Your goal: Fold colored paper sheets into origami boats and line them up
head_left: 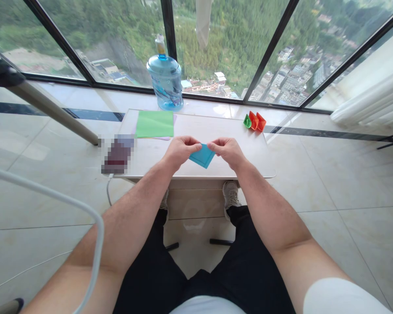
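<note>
A folded piece of blue paper (pixel 203 157) is held between my two hands, over the near part of a low white table. My left hand (pixel 182 150) pinches its upper left corner between thumb and fingers. Its upper right corner is pinched by my right hand (pixel 227 149). The lower point of the paper hangs toward me, and crease lines run near its lower edges. At the table's far right corner stand small folded paper pieces, one green (pixel 247 121) and some orange-red (pixel 256 122). Green sheets of paper (pixel 155 124) lie flat at the far left, with other coloured edges beneath.
The white table (pixel 150 158) stands before my knees. A blurred-out device (pixel 118 153) with a cable lies at its left edge. Behind it a large blue water bottle (pixel 165 80) stands by the window. A pale pole (pixel 55 102) and a white tube (pixel 96 226) are at left.
</note>
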